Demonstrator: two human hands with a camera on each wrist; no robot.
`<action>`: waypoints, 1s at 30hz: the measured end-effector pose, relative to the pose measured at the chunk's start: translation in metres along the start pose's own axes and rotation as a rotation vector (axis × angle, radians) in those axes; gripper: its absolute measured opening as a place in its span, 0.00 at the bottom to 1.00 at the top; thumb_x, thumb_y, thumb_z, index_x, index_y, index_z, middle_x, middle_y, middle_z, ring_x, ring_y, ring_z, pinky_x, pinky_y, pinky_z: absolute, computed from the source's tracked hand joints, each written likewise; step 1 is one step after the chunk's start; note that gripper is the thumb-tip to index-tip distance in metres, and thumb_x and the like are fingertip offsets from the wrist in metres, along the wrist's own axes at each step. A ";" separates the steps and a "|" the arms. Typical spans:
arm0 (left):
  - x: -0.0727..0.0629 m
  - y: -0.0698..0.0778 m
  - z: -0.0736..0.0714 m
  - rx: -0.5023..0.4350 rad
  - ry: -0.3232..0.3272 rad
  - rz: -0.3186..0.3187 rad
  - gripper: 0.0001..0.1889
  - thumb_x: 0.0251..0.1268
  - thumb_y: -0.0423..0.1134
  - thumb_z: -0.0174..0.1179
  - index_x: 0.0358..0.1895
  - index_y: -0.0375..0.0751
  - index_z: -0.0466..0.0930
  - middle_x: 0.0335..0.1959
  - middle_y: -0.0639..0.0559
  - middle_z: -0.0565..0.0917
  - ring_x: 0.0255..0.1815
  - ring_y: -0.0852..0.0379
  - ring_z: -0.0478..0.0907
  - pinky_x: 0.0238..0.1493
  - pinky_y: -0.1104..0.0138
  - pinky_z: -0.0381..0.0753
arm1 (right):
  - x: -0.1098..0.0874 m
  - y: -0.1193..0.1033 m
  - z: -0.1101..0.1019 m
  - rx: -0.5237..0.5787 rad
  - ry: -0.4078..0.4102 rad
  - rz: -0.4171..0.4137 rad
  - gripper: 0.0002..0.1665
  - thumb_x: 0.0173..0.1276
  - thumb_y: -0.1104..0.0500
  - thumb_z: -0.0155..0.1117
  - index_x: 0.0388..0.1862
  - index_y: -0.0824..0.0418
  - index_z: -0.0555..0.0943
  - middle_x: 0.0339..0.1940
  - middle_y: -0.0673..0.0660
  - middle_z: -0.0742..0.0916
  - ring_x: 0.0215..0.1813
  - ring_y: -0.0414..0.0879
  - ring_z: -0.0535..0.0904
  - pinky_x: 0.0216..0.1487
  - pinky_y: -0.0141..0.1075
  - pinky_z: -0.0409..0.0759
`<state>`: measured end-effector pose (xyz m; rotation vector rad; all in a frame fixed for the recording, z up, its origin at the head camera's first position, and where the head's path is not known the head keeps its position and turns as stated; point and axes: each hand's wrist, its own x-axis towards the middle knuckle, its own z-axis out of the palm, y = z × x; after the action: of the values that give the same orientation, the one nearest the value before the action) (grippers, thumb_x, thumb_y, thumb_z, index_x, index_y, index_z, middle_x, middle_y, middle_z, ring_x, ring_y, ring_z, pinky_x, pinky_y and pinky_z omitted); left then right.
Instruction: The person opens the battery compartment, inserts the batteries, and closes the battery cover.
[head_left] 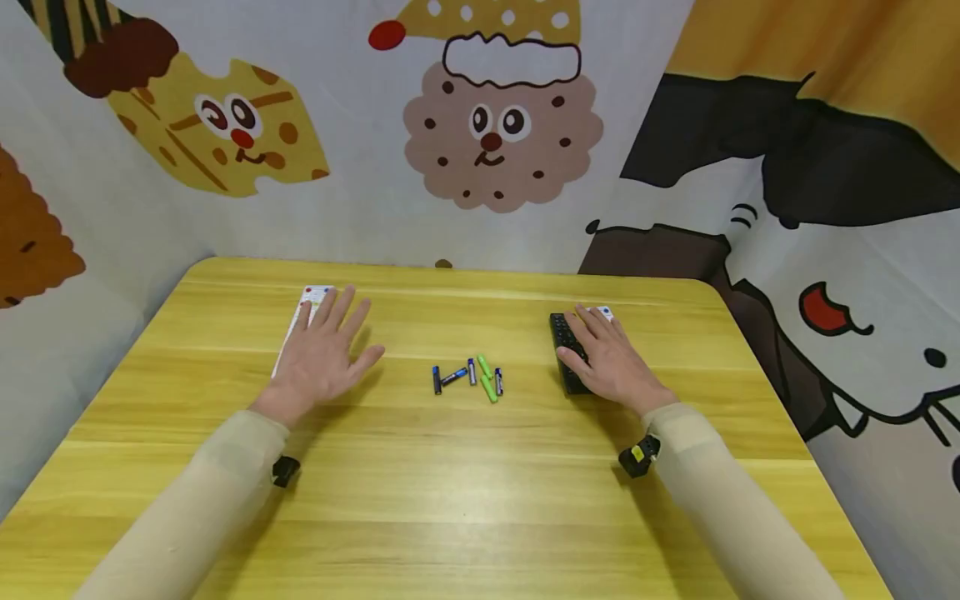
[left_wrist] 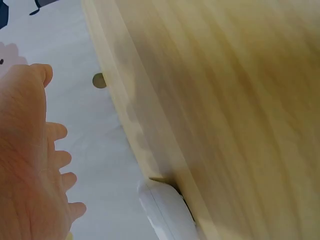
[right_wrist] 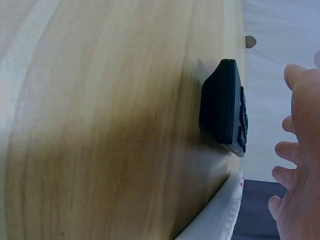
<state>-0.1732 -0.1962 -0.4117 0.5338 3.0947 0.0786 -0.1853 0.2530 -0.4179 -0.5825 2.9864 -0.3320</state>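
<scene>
At ten o'clock on the wooden table (head_left: pixel 480 508), the left hand (head_left: pixel 315 358), released with fingers spread, hovers above a white remote (head_left: pixel 312 294). Near the centre, toward twelve, lie six loose batteries (head_left: pixel 472 372), two of them green. At two o'clock the right hand (head_left: pixel 611 365), likewise grasping nothing, hangs over a black remote (head_left: pixel 564 335) and, just beside it, another white remote (head_left: pixel 607 312).

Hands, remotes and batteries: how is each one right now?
Left hand: open, fingers spread, holding nothing
Right hand: open, holding nothing
Black remote: lying buttons up, not held
Left white remote: lying, not held
Right white remote: lying, not held
Green batteries: both lying loose
Four other batteries: lying loose too
</scene>
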 end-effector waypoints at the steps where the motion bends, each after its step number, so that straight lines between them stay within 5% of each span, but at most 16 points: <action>1: 0.000 0.001 0.000 0.003 -0.001 0.003 0.43 0.80 0.67 0.35 0.85 0.41 0.45 0.85 0.38 0.39 0.85 0.34 0.39 0.82 0.38 0.36 | 0.000 -0.001 0.000 0.001 0.002 0.000 0.42 0.84 0.39 0.44 0.85 0.61 0.52 0.85 0.66 0.55 0.85 0.64 0.45 0.83 0.61 0.40; 9: 0.003 0.010 0.003 0.009 0.022 0.026 0.43 0.79 0.68 0.37 0.84 0.42 0.46 0.85 0.38 0.41 0.85 0.35 0.38 0.82 0.39 0.41 | -0.001 -0.006 -0.002 0.031 -0.014 0.016 0.43 0.84 0.40 0.46 0.85 0.63 0.51 0.85 0.67 0.55 0.85 0.64 0.47 0.83 0.60 0.45; 22: 0.005 0.026 0.003 0.005 0.060 0.084 0.44 0.78 0.69 0.38 0.84 0.44 0.48 0.85 0.39 0.43 0.85 0.37 0.38 0.82 0.40 0.35 | -0.003 -0.018 -0.004 0.064 -0.016 0.034 0.42 0.84 0.40 0.47 0.83 0.66 0.55 0.84 0.69 0.57 0.83 0.66 0.51 0.81 0.61 0.54; 30: 0.005 0.038 0.001 0.032 0.061 0.127 0.43 0.78 0.70 0.37 0.84 0.45 0.48 0.85 0.39 0.44 0.85 0.37 0.41 0.82 0.39 0.43 | -0.002 -0.022 0.000 0.053 -0.025 0.073 0.44 0.84 0.38 0.46 0.83 0.66 0.56 0.83 0.71 0.57 0.82 0.70 0.52 0.80 0.64 0.54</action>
<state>-0.1653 -0.1590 -0.4111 0.7430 3.1224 0.0465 -0.1751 0.2339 -0.4133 -0.4675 2.9557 -0.3946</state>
